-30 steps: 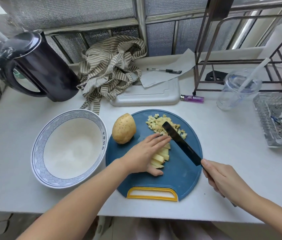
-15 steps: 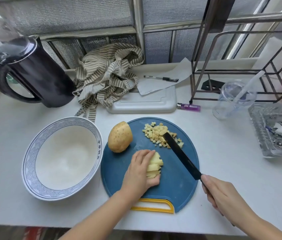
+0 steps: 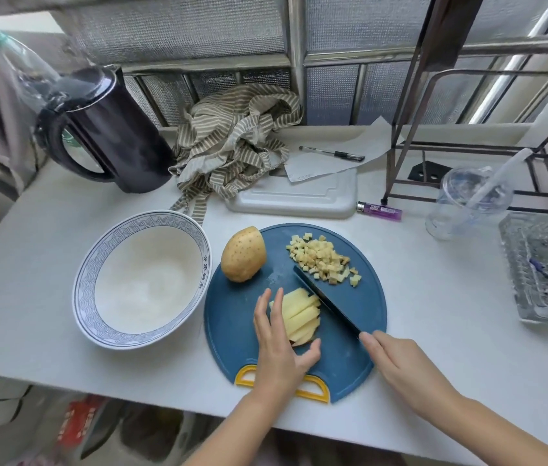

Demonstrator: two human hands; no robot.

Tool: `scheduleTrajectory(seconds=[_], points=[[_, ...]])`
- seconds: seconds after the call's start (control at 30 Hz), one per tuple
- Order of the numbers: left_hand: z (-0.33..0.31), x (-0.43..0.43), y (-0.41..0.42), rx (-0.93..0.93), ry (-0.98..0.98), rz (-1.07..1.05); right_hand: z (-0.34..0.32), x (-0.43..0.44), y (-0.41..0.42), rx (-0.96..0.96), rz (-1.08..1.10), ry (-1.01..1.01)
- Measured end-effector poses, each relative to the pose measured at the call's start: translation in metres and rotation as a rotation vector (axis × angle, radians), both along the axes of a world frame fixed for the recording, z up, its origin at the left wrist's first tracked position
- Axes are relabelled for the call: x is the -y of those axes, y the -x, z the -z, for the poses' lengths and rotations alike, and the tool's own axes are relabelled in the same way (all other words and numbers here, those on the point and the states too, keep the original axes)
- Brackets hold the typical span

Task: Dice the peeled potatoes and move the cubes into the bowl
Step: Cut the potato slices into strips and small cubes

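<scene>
A round blue cutting board (image 3: pixel 350 351) with a yellow handle lies at the table's front. On it sit a half potato with skin (image 3: pixel 244 253), a pile of small potato cubes (image 3: pixel 324 257) and a fanned stack of potato strips (image 3: pixel 301 314). My left hand (image 3: pixel 281 344) steadies the strips, fingers along their left side and thumb at their near end. My right hand (image 3: pixel 400 364) grips the handle of a black knife (image 3: pixel 324 297), whose blade lies along the right side of the strips. An empty white bowl (image 3: pixel 104 260) with a blue rim stands left of the board.
A black kettle (image 3: pixel 114 136) and a striped cloth (image 3: pixel 235 146) stand at the back left. Behind the board lie a white tray (image 3: pixel 292 196), a pen, paper and a purple lighter (image 3: pixel 380 210). A plastic cup (image 3: pixel 467 200), a glass dish (image 3: pixel 541 264) and a metal rack stand at the right.
My left hand has slid to the strips' left side, uncovering them. The knife has moved from the cube pile to the strips' right side. The view has shifted.
</scene>
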State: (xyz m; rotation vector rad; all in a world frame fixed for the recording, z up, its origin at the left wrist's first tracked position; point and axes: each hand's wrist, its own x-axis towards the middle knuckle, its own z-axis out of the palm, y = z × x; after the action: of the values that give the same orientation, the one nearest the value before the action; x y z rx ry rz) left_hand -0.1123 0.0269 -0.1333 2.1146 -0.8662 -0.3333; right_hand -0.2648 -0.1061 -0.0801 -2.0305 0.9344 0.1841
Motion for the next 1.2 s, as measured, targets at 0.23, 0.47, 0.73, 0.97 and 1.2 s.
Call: scheduleTrajectory(seconds=[0.23, 0.47, 0.73, 0.97, 1.2], points=[[-0.005, 0.021, 0.009, -0.123, 0.065, -0.055, 0.001, -0.013, -0.002, -0.028, -0.040, 0.026], [-0.002, 0.021, 0.006, -0.112, 0.026, 0.020, 0.000, -0.020, -0.006, 0.002, 0.019, -0.003], [0.018, -0.011, -0.038, 0.418, -0.143, 0.446, 0.001, -0.022, 0.000, 0.013, 0.090, -0.034], [0.024, 0.000, -0.031, 0.462, -0.150, 0.387, 0.003, -0.032, 0.000, 0.022, 0.165, 0.014], [0.026, 0.008, -0.034, 0.509, -0.219, 0.384, 0.002, -0.043, -0.013, 0.020, 0.199, 0.046]])
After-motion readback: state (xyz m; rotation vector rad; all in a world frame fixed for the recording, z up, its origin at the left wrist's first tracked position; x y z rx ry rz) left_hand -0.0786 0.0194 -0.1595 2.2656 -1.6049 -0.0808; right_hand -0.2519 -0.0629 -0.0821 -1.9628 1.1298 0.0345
